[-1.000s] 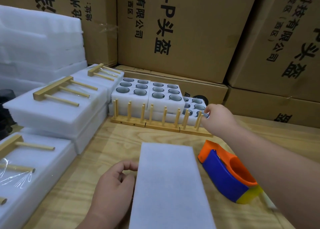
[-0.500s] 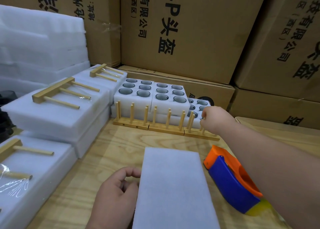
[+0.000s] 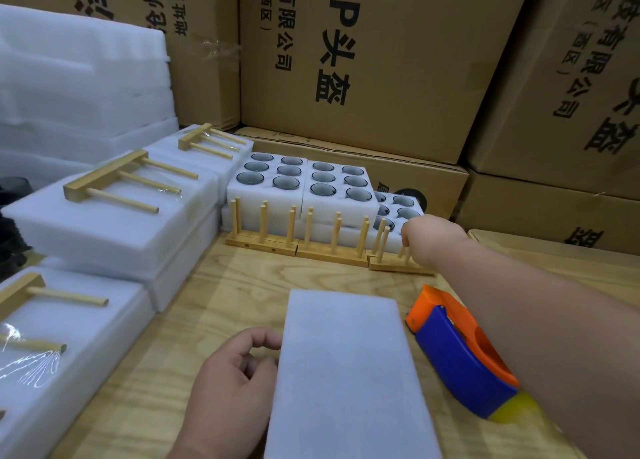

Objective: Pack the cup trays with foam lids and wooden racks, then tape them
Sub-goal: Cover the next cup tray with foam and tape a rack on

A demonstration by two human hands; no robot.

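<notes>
Cup trays (image 3: pixel 301 184) sit at the back of the tabletop (image 3: pixel 221 295) behind three wooden racks (image 3: pixel 325 240). My right hand (image 3: pixel 429 240) pinches the rightmost rack's pegs, hiding them. My left hand (image 3: pixel 228 382), loosely curled, touches the foam lid (image 3: pixel 346 372). Tape dispenser (image 3: pixel 460 358) lies partly under my forearm.

The right arm is stretched forward, right hand (image 3: pixel 427 238) curled knuckles-up; the left hand (image 3: pixel 230 386) is rested near, fingers loosely curled.
</notes>
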